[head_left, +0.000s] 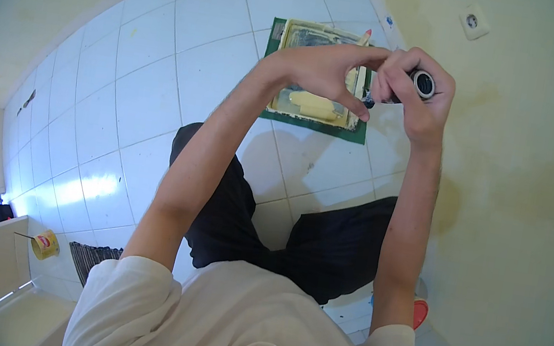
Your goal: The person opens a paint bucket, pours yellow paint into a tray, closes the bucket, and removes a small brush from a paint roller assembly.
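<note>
My right hand (416, 94) is closed around a cylindrical handle (423, 85), whose round end shows black inside a pale ring. The rest of that tool is mostly hidden by my fingers, so its kind is unclear. Close by on its left, my left hand (326, 71) is open and curved, thumb apart from the fingers, its fingertips near my right fingers. Beneath both hands a paint tray (284, 36) smeared with cream paint lies on a green mat (352, 135). A cream, paint-covered shape (313, 105), possibly a roller, rests in the tray's near part.
A pale wall (511, 159) with a power socket (473, 22) rises close on the right. White floor tiles (142, 65) stretch to the left. A yellow bucket (47, 245) and a striped cloth (89, 261) are at lower left; a red object (420, 314) sits behind my right arm.
</note>
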`<action>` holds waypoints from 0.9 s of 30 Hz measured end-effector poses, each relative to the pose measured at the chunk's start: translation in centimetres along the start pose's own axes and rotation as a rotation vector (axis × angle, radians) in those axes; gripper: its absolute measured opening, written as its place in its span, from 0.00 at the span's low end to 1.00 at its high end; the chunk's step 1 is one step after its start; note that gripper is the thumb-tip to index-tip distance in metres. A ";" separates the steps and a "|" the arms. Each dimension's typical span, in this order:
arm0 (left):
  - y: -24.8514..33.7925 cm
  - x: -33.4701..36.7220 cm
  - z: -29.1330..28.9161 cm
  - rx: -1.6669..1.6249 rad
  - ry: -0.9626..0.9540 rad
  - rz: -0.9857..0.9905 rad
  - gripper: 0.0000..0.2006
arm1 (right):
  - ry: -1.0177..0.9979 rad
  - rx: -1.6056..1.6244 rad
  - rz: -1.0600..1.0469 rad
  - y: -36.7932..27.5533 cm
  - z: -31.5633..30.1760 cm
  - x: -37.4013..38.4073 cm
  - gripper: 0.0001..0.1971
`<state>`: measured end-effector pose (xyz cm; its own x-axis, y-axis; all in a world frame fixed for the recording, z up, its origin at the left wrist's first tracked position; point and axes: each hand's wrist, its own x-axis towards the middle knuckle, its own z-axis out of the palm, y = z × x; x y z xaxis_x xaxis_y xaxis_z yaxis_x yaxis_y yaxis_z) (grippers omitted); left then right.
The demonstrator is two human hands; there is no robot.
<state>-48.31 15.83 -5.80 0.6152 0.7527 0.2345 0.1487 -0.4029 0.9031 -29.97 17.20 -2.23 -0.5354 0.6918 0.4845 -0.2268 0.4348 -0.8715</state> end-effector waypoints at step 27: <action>-13.4 5.8 6.9 0.039 -0.027 -0.152 0.12 | 0.249 -0.054 -0.247 2.0 0.2 -0.7 0.18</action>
<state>-41.40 22.01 -18.99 0.6041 0.7922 0.0861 0.2709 -0.3057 0.9128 -30.25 17.48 -4.32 -0.2534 0.6784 0.6896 -0.2776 0.6319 -0.7236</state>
